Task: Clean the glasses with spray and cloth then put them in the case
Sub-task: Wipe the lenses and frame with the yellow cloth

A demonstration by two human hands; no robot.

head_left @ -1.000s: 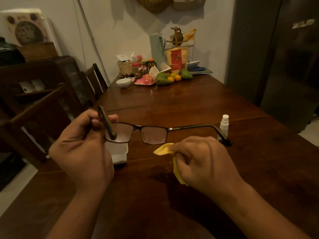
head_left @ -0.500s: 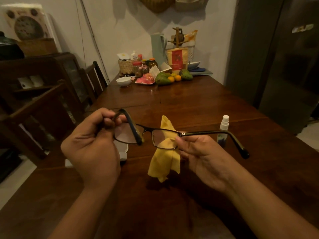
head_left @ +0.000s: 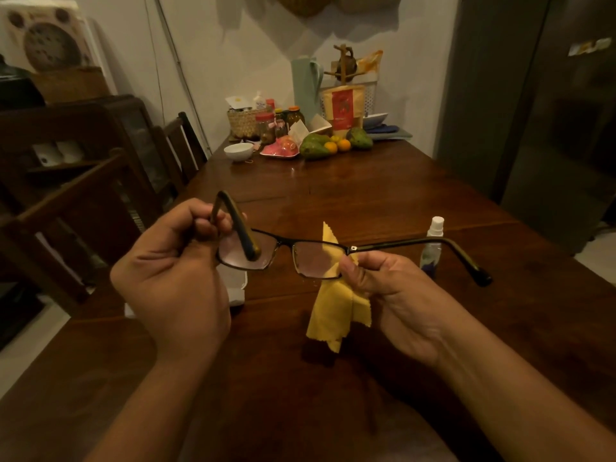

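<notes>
Risen behind the glasses (head_left: pixel 283 242), cloth (head_left: pixel 333 311) pinched by right hand (head_left: pixel 393 295) (left hand (head_left: pixel 173 278) grips them).

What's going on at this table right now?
A person is cleaning a pair of glasses above a wooden table. The left hand grips one end of the frame, where the arm is folded across the lens. The right hand pinches a yellow cloth against the outer edge of the other lens. The spray bottle stands upright on the table behind. A white case lies on the table, partly hidden by the left hand.
</notes>
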